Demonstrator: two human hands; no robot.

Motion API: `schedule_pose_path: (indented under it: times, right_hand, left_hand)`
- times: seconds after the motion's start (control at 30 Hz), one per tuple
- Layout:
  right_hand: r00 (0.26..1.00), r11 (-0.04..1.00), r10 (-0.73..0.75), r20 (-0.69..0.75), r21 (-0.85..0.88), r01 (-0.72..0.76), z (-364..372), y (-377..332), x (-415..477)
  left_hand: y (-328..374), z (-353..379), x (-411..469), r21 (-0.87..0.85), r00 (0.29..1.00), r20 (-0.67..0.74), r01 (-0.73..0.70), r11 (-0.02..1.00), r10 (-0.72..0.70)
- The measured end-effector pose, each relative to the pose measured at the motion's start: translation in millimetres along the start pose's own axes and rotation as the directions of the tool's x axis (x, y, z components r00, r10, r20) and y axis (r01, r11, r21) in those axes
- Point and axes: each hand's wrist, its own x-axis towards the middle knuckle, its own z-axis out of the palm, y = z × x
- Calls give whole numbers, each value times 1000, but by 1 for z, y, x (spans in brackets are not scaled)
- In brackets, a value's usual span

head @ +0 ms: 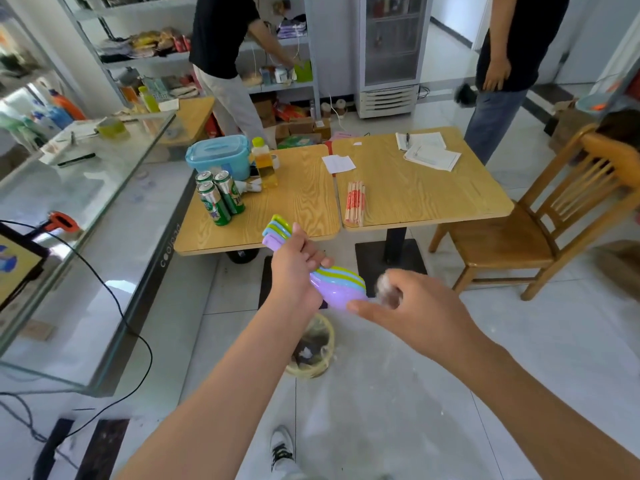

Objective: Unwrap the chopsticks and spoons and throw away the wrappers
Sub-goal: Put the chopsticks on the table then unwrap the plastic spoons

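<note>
My left hand (pixel 297 268) grips a nested stack of plastic spoons (pixel 341 284), purple, blue and green, by the handles, held in the air in front of the table. My right hand (pixel 412 306) is closed around a crumpled clear wrapper (pixel 385 285), blurred, right beside the spoon bowls. Directly below, on the floor, stands a small yellow waste basket (pixel 323 358) with scraps inside. A bundle of wrapped chopsticks (pixel 356 203) with red print lies on the right wooden table (pixel 422 199).
The left wooden table (pixel 294 209) carries three green cans (pixel 220 199), a bottle of yellow liquid (pixel 264 163) and a blue lidded box (pixel 219 156). Papers (pixel 429 152) lie far right. A wooden chair (pixel 540 230) stands right, a glass counter (pixel 79 216) left. Two people stand behind.
</note>
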Motion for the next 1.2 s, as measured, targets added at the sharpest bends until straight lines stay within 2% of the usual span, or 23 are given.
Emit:
schedule_pose_path:
  times: [0.1,0.3,0.5,0.67,0.83,0.9,1.0,1.2]
  right_hand:
    - [995,993,-94,-26,-71,92,-3,7,7]
    - [996,993,-93,-18,-80,91,10,29,30]
    - [992,999,-52,-114,8,54,23,58,79]
    - [994,999,11,-111,31,-8,33,92,153]
    - [988,994,104,-112,46,-99,43,126,251]
    - [983,989,149,-106,29,-147,49,142,296]
    - [975,977,210,-78,-17,-212,62,164,355]
    - [919,919,393,-22,-29,-394,99,199,435]
  left_hand:
    - [-10,10,9,0,990,70,124,992,-123]
    - [-40,30,40,24,951,133,279,960,-279]
    - [-64,54,101,68,945,57,317,946,-321]
    - [-79,84,179,120,930,10,364,924,-367]
    - [-94,121,283,279,930,-34,360,891,-365]
    - [-101,135,329,374,934,-68,349,859,-351]
    - [-112,149,396,565,940,-137,333,754,-313]
    - [-146,156,494,729,921,-204,369,576,-332]
